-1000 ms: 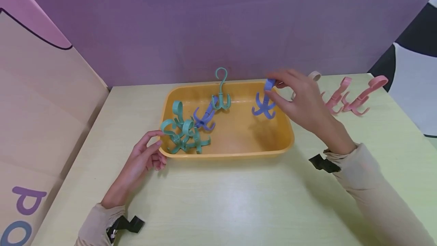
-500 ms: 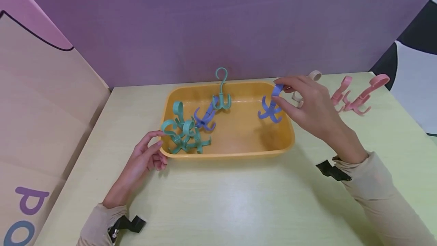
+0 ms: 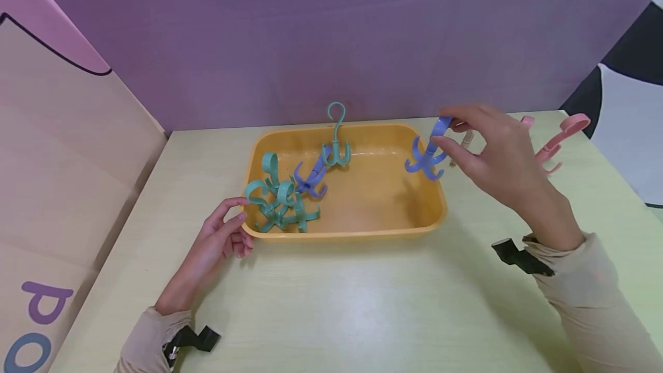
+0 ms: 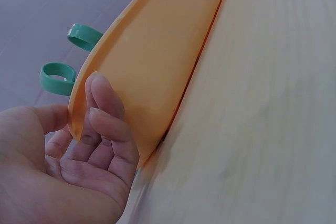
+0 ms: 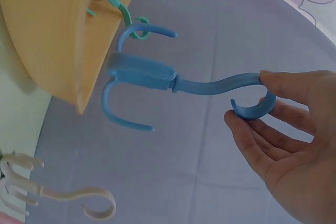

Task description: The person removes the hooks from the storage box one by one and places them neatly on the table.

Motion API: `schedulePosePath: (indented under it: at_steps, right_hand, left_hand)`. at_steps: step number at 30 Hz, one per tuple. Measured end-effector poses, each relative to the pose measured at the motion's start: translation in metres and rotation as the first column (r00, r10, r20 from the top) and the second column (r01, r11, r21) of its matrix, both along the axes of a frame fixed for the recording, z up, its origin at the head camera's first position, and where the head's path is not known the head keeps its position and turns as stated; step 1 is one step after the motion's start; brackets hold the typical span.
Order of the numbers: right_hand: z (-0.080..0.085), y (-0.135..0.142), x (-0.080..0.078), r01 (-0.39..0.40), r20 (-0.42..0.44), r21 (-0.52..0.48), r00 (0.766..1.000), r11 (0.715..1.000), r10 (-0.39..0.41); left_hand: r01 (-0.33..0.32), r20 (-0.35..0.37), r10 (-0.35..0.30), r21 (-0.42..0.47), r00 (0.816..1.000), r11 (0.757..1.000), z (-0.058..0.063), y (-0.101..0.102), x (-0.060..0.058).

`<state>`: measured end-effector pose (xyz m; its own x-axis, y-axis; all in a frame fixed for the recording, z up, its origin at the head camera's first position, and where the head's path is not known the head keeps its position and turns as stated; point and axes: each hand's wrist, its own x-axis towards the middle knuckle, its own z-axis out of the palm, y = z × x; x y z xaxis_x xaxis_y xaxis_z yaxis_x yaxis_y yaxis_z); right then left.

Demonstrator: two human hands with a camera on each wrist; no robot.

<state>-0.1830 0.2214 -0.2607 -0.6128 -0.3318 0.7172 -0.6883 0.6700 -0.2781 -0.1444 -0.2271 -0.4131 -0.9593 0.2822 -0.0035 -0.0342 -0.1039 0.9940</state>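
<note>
My right hand (image 3: 502, 160) pinches the curved top of a blue-purple four-prong hook hanger (image 3: 427, 157). The hanger's prongs hang down over the right end of a yellow plastic tray (image 3: 388, 233). In the right wrist view this hook hanger (image 5: 142, 72) is held by its loop, between thumb and fingertips. My left hand (image 3: 220, 232) grips the tray's near left corner, as the tray wall (image 4: 147, 51) in the left wrist view also shows. Inside the tray, several green hook hangers (image 3: 277, 206) cluster at the left, beside another blue-purple one (image 3: 309, 182). A further green hanger (image 3: 336, 154) leans at the back wall.
Right of the tray, pink hook hangers (image 3: 551, 148) lie on the pale table (image 3: 331, 304), partly behind my right hand. A whitish hook hanger (image 5: 79, 195) lies there too. A purple panel (image 3: 331, 45) stands along the table's back edge.
My right hand has moved to the right with the blue-purple hook hanger, from inside the tray's outline to its right rim. The left hand and tray stay put.
</note>
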Motion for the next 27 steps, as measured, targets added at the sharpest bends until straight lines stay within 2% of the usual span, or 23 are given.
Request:
schedulePosePath:
  at_steps: [9,19,27]
  right_hand:
    - [0.01,0.016,0.001,0.092,0.046,0.046,0.994,0.995,-0.094]
    - [0.01,0.035,-0.007,0.176,0.082,0.062,0.98,0.982,-0.181]
    - [0.002,0.042,-0.018,0.176,0.248,0.127,0.947,0.976,-0.203]
  left_hand:
    - [0.002,-0.001,-0.002,0.0,1.0,1.0,-0.001,-0.001,0.0]
    - [0.003,0.0,-0.003,0.006,1.0,1.0,-0.001,-0.002,-0.001]
    - [-0.005,0.004,0.005,-0.001,1.0,1.0,-0.001,-0.004,0.0]
